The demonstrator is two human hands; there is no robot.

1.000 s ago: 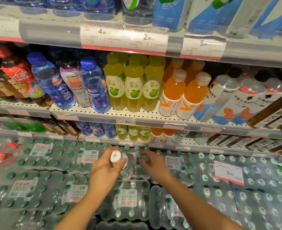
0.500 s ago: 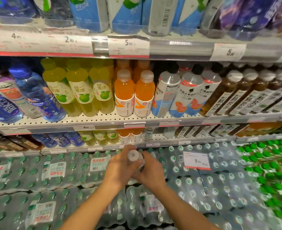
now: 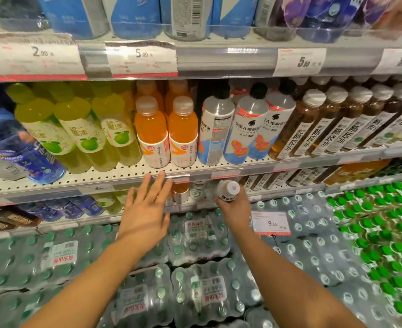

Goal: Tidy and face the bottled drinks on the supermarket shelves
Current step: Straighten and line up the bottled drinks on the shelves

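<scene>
My right hand (image 3: 234, 209) grips a small bottle with a white cap (image 3: 228, 191), held just below the front edge of the middle shelf (image 3: 124, 178). My left hand (image 3: 145, 209) is empty with its fingers spread, fingertips at that same shelf edge under two orange drink bottles (image 3: 166, 136). Beside these stand green apple drink bottles (image 3: 81, 129) on the left and black-capped white-and-blue bottles (image 3: 242, 129) on the right. Brown tea bottles (image 3: 325, 121) fill the row further right.
Blue water bottles (image 3: 18, 143) lean at the far left. A lower shelf (image 3: 289, 192) holds more of the same drinks. Shrink-wrapped water packs (image 3: 195, 287) are stacked below my arms, with green-capped packs (image 3: 379, 233) at right. A 9.80 price card (image 3: 271, 223) hangs near my right wrist.
The bottle passed from both hands to my right hand alone, which moved right. My left hand let go, opened and rose to the middle shelf's edge. The view shifted right.
</scene>
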